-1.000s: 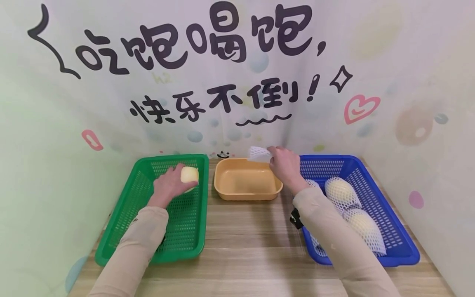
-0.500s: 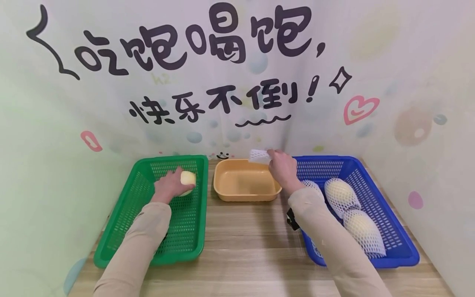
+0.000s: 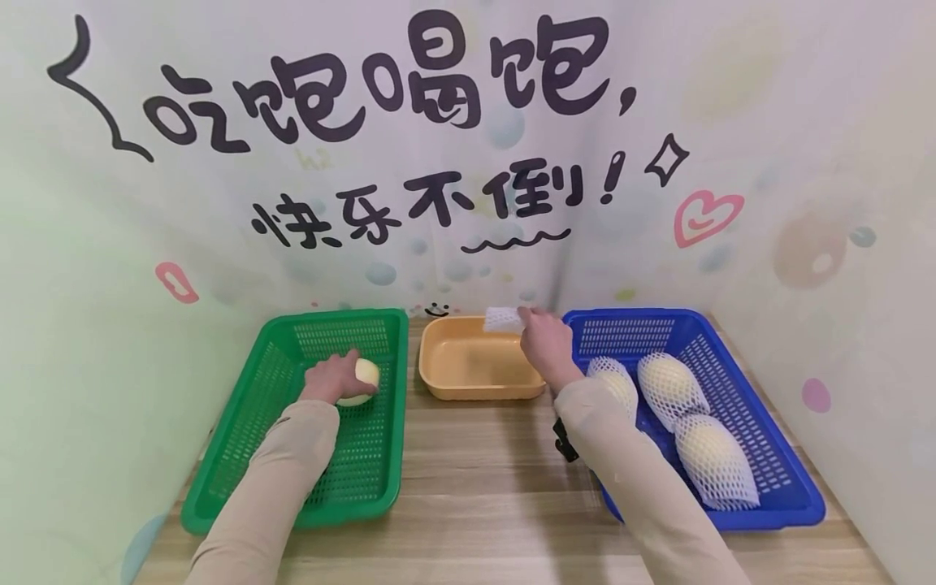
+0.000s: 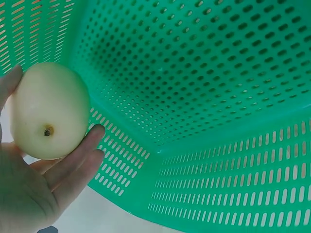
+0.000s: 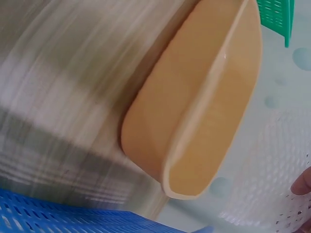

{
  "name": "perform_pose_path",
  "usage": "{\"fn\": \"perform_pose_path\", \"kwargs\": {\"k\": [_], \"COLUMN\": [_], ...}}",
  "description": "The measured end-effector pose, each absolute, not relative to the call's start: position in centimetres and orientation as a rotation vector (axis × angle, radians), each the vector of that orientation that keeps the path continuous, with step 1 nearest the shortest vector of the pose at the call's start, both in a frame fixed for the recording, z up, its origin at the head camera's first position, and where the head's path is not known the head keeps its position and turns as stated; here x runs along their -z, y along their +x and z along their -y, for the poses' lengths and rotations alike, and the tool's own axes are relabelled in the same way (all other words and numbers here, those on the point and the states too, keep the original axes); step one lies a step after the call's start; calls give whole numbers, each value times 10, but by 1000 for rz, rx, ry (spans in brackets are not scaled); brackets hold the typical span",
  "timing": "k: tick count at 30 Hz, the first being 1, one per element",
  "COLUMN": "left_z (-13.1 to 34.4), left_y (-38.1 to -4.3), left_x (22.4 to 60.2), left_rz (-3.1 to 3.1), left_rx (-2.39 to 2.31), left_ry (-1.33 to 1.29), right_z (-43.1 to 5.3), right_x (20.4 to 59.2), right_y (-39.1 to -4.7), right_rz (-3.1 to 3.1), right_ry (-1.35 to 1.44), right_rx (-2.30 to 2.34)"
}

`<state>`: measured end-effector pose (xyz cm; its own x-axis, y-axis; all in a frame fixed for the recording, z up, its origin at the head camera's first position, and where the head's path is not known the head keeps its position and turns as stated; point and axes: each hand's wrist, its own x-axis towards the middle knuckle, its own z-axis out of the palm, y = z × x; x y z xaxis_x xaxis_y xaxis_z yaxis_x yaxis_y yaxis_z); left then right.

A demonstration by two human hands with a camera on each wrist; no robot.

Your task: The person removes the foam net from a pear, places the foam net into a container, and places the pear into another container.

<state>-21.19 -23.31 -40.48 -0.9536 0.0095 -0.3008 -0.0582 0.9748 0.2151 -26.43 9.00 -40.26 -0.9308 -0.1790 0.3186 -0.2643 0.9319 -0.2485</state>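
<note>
My left hand (image 3: 331,380) grips a smooth, pale yellow melon (image 3: 368,374) inside the green basket (image 3: 404,422). In the left wrist view, the thumb and fingers curve around the melon (image 4: 53,97), and its small brown stem scar faces the camera. The right hand (image 3: 547,345) pinches a white foam net sleeve (image 3: 501,319) above the right end of the tan tray (image 3: 483,392). No fruit shows in that sleeve, which hangs at the right edge of the right wrist view, where only part of the hand appears.
At the right, a blue basket (image 3: 793,463) holds several pale melons (image 3: 669,390) in white foam nets. My right forearm crosses over its near-left side. All three containers stand on a wood-grain table (image 3: 468,504), close to a printed wall hanging (image 3: 453,268).
My left hand has lowered the melon deeper into the green basket, towards me. My right hand has come slightly left and down with the foam net, uncovering more of the blue basket.
</note>
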Motion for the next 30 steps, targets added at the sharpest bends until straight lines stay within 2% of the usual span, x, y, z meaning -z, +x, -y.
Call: {"fn": "perform_pose_path", "kwargs": {"k": [15, 30], "left_z": [231, 231], "left_y": [-204, -196], "left_x": [406, 418], "left_rz": [-2667, -2566], "left_rx": [-275, -344], "left_ry": [26, -48], "right_z": [-80, -73], "right_x": [435, 460], "right_y": [-267, -267], "right_rz": [2876, 2916], "right_ry": [329, 332], "right_rx": [-295, -249]}}
